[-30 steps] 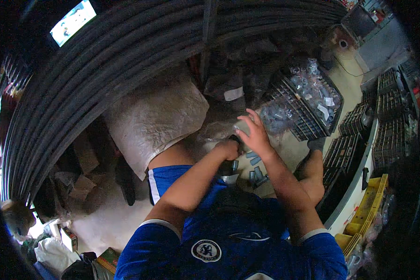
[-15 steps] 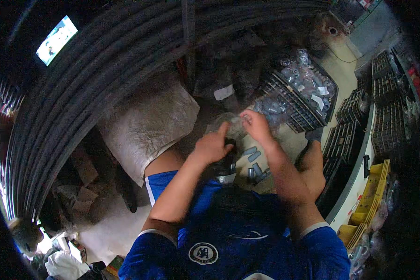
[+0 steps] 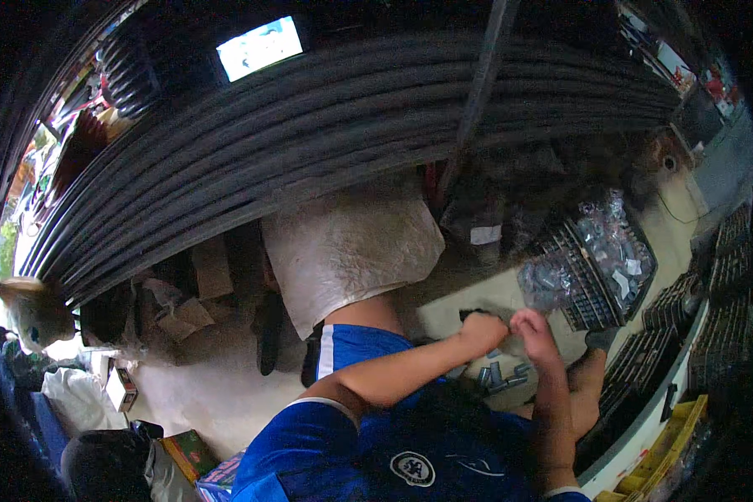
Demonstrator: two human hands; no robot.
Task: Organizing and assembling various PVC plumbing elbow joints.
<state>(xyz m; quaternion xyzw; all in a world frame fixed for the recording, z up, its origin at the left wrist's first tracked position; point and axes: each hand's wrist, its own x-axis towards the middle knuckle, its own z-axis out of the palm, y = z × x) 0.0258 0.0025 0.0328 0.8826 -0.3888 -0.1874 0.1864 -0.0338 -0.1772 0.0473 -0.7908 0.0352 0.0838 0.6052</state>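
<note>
Curling left fingers and right fingers near each other, with any hold impossible to tell, and perhaps risking scattering grey tubes lying just bodyward through low wrist sweeps.

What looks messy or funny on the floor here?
Some short grey tube pieces lie loose on the floor at different angles, while clear plastic bags sit in the black crate. That looks a bit scattered, though it may be on purpose. Nothing looks clearly broken.
</note>
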